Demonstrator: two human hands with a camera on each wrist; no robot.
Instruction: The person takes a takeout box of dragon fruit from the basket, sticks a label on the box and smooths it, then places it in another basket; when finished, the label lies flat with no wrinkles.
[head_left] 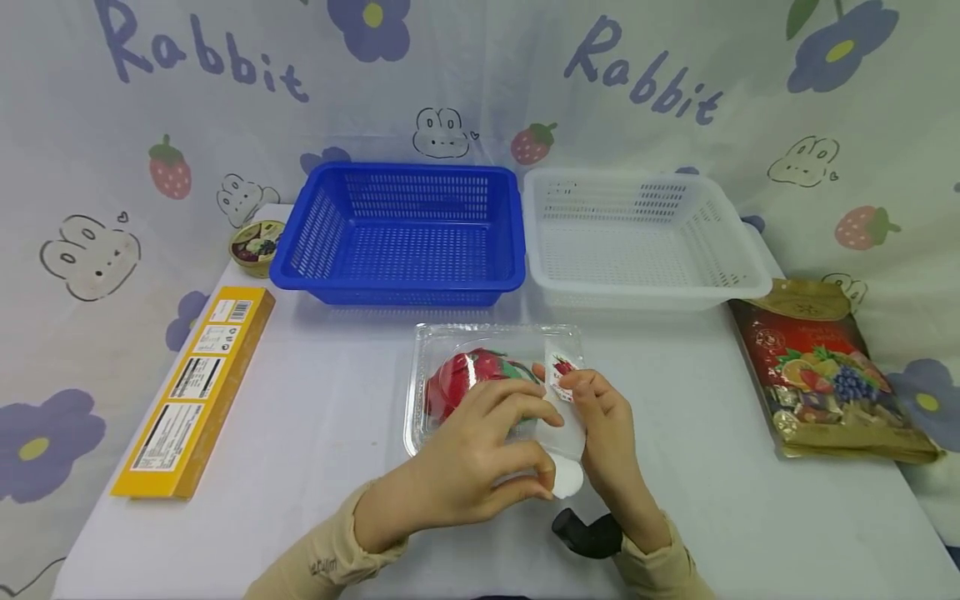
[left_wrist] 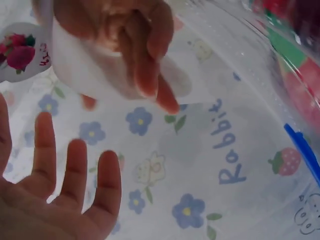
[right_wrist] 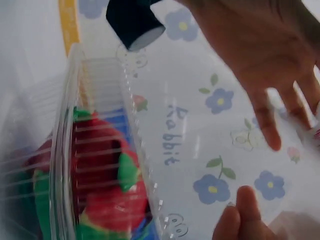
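Observation:
A white label [head_left: 562,367] printed with a red fruit hangs above a clear plastic box [head_left: 411,408] holding red-and-green fruit-like pieces [head_left: 457,379]. My left hand [head_left: 472,458] pinches the label's edge between thumb and index finger, the other fingers spread; part of this grip is hidden. With my right hand [head_left: 611,433], I grip the white backing paper [head_left: 567,477] beside the label. In the left wrist view, the label [left_wrist: 20,55] stands out from the paper [left_wrist: 95,75]. The right wrist view shows the box's ridged side [right_wrist: 67,165] close by.
A blue basket [head_left: 397,296] and a white basket [head_left: 648,297] stand at the back. To the left are a yellow carton [head_left: 198,392] and a round tin [head_left: 255,248]. A red-and-gold bag [head_left: 825,375] lies at the right. A black device [head_left: 592,533] sits at my right wrist.

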